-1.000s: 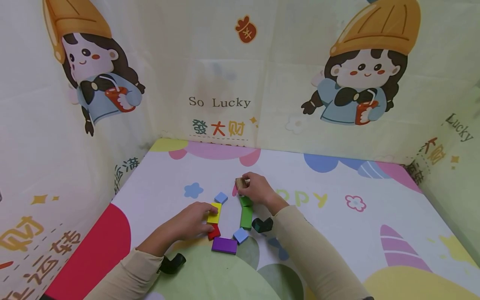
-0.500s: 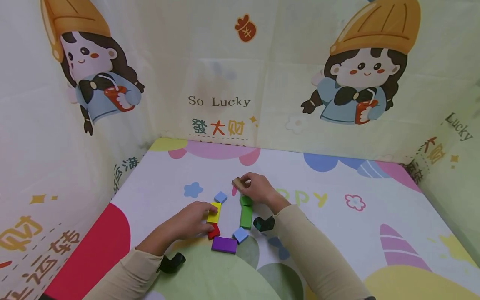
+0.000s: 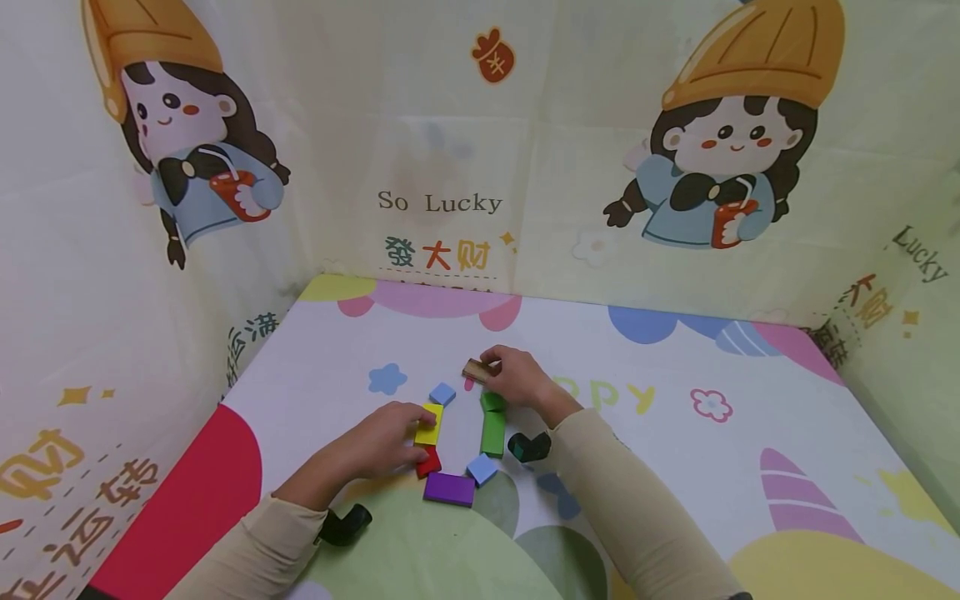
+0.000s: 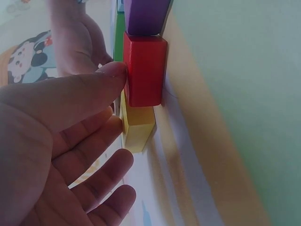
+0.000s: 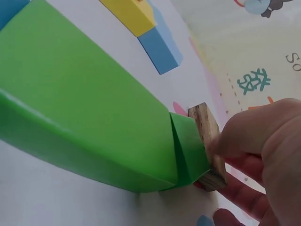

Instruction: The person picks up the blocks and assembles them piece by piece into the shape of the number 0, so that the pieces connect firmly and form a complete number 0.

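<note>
My right hand pinches a brown wooden block between thumb and fingers, at the far end of the right row. In the right wrist view that block lies right at the small green block, beyond the long green block. My left hand rests beside the left row, fingers loosely extended. Its thumb touches the red block, and its fingertips are at the yellow block. A light blue block tops the left row.
A purple block and another light blue block join the two rows at the near end. The blocks lie on a patterned tabletop, with a printed cloth wall behind. Black devices sit on both wrists.
The wooden block has turned from pointing toward the viewer to lying crosswise, its free end swinging left. The right hand has barely shifted, and the left hand stays in place.
</note>
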{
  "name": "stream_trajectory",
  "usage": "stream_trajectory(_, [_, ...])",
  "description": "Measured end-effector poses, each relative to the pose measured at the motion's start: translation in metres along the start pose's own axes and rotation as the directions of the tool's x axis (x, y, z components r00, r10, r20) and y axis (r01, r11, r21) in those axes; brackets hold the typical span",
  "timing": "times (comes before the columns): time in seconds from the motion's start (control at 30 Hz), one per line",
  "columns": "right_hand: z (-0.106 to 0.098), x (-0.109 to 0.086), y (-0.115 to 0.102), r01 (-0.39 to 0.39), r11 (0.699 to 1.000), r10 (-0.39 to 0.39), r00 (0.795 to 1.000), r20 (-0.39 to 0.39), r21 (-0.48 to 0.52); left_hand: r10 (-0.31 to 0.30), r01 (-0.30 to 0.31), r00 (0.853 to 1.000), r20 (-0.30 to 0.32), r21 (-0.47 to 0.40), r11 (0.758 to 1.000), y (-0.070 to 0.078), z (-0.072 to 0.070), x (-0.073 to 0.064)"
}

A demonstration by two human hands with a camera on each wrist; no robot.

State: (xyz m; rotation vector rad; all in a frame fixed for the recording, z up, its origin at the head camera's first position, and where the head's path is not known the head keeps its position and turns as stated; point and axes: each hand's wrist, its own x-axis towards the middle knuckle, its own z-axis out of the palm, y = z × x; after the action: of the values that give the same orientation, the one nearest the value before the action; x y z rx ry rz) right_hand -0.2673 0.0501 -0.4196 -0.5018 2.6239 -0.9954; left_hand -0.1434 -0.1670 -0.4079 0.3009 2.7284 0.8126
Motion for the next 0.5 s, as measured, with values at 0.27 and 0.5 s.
stream_trajectory(0.27, [0.0037,0.0021,0.0020,-0.018,1.000,0.018,0.999,-0.045,0.019,0.007,-0.007,1.000,-0.005,-0.005,1.000,-0.0003,-0.0003,0.0003])
stream_trajectory(0.5, [0.0037,0.0017,0.0003,-0.011,1.000,0.012,0.998,-0.057,0.015,0.009,-0.009,1.000,-0.006,-0.007,1.000,0.0000,-0.0005,0.0000])
